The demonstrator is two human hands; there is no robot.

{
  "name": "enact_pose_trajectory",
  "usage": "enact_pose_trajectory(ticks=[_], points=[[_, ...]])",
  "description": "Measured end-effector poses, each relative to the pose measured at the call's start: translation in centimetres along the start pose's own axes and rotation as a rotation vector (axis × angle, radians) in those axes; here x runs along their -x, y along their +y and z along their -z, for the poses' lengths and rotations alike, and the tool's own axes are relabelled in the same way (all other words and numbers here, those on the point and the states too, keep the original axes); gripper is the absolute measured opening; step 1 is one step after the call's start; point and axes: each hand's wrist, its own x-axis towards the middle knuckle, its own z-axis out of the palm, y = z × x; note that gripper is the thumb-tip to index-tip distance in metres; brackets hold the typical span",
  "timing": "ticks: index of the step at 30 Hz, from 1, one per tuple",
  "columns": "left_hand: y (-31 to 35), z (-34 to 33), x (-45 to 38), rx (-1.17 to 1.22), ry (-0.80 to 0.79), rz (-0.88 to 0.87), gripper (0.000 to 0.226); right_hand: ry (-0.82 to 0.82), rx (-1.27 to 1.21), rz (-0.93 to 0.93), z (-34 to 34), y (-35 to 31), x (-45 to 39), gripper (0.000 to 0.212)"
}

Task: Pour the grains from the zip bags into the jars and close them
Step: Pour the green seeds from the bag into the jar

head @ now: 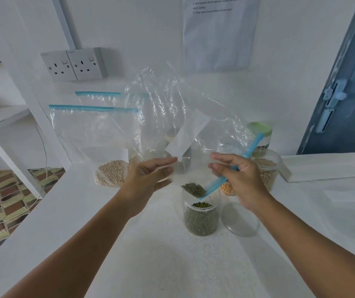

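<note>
I hold a clear zip bag [172, 108] tipped upside down over an open jar [201, 218] of green mung beans. The bag's blue zip strip [232, 168] points down at the jar mouth, and a small heap of green beans [193, 189] lies in its lowest corner. My right hand [240, 177] pinches the zip edge. My left hand [150, 177] holds the bag's other side with nearly straight fingers. The jar's clear lid [240, 222] lies on the counter to the right of it.
Behind stand a zip bag of pale grains [112, 173], another zip bag [99, 100] by the wall sockets [73, 64], a jar of yellow-brown grains [266, 171] and a green-lidded jar [259, 130]. A white board [327, 168] lies at right on the counter [150, 265].
</note>
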Motion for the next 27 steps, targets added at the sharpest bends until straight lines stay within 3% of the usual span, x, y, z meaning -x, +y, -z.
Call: enact_pose_trajectory(ticks=[3,8,15,23,27], points=[[-0.7,-0.4,0.1,0.001,-0.039,0.054,0.026,0.006,0.017,-0.003,0.2,0.0,0.0,0.025],[-0.9,-1.4,-0.3,-0.167,0.034,-0.078,0.029,0.006,-0.010,-0.002,0.2,-0.1,0.3,0.027],[-1.1,-1.7,-0.6,-0.180,0.098,-0.135,0.040,-0.058,0.155,0.013,0.3,-0.3,1.1,0.041],[-1.1,-2.6,-0.9,-0.200,0.100,-0.185,0.025,-0.004,0.207,0.029,0.4,-0.3,1.2,0.041],[-1.3,-3.3,-1.0,-0.228,0.124,-0.239,0.029,0.031,0.188,0.044,0.5,0.2,1.3,0.043]])
